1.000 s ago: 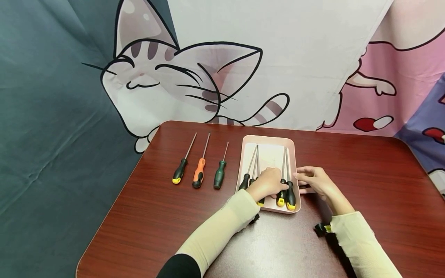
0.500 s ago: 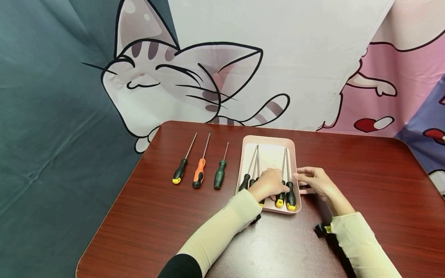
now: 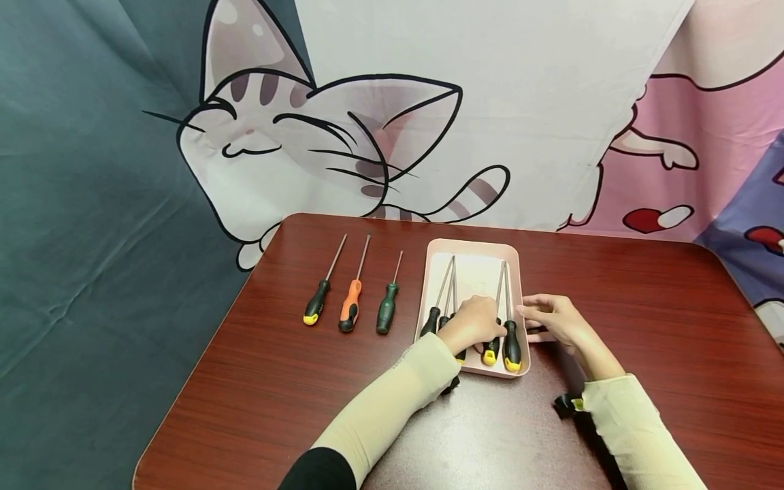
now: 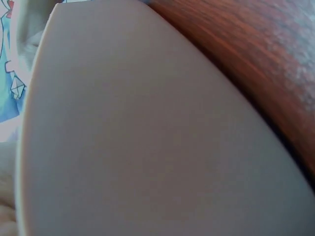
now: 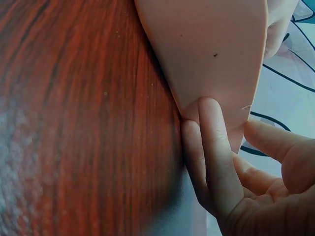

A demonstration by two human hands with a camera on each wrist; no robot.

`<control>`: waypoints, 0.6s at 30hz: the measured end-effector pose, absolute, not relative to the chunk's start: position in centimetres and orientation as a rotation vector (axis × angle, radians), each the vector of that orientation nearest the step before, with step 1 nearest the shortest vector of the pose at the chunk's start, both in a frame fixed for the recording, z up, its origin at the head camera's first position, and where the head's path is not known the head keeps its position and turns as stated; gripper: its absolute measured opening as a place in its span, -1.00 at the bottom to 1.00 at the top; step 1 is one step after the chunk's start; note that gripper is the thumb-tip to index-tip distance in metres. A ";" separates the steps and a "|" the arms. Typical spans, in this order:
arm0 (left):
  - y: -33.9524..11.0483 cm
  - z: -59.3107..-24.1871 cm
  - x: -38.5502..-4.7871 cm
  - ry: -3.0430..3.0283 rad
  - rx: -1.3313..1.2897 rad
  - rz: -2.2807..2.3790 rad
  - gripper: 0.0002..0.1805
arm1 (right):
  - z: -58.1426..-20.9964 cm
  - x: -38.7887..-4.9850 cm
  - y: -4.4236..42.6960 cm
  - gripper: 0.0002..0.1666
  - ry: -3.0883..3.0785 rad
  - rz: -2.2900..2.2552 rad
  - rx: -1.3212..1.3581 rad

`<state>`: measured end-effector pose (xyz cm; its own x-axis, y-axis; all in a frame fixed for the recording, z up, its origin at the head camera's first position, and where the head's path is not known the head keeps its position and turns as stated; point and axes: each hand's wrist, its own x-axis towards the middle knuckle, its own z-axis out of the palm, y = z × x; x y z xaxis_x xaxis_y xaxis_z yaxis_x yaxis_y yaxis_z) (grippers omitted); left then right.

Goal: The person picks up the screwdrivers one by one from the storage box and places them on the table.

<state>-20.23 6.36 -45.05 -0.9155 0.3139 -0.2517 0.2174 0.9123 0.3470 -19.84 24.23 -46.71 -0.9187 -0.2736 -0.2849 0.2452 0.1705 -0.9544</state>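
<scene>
A pink tray [image 3: 473, 243] with a white bottom holds several screwdrivers with black and yellow handles. My left hand [image 3: 473, 321] reaches into it over the near end and pinches the handle of one screwdriver [image 3: 491, 355], thumb on its right side. Just right of that lies another screwdriver [image 3: 512, 350]; more [image 3: 431, 321] lie on the left, partly under the hand. My right hand [image 3: 554, 318] touches the tray's right side; in the right wrist view its straight fingers [image 5: 216, 147] rest against the outer wall, the thumb near the rim. The left wrist view shows mostly tray wall [image 4: 147, 123].
Left of the tray, three screwdrivers lie in a row on the brown table [image 3: 263, 395]: a black and yellow one [image 3: 317, 301], an orange one [image 3: 350, 306] and a green one [image 3: 387, 309]. A cat-print cloth [image 3: 527, 122] hangs behind the table.
The handle of the screwdriver in my left hand has shifted slightly to the left, away from the rightmost one. The right hand and the tray have stayed put.
</scene>
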 end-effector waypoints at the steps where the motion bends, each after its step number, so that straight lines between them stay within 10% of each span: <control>1: 6.3 -45.0 -20.3 2.774 0.411 0.440 -0.66 | -46.7 -19.8 24.2 -0.34 2.062 -1.798 -0.029; 18: 4.6 -44.0 -20.8 2.720 0.479 0.583 -0.64 | -46.6 -19.8 24.2 -0.35 2.045 -1.812 -0.022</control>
<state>-20.77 4.58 -43.98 -0.8934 0.3834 -0.2343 0.2537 0.8609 0.4410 -19.78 24.16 -46.57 -0.9172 -0.2755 -0.2880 0.2528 0.1567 -0.9548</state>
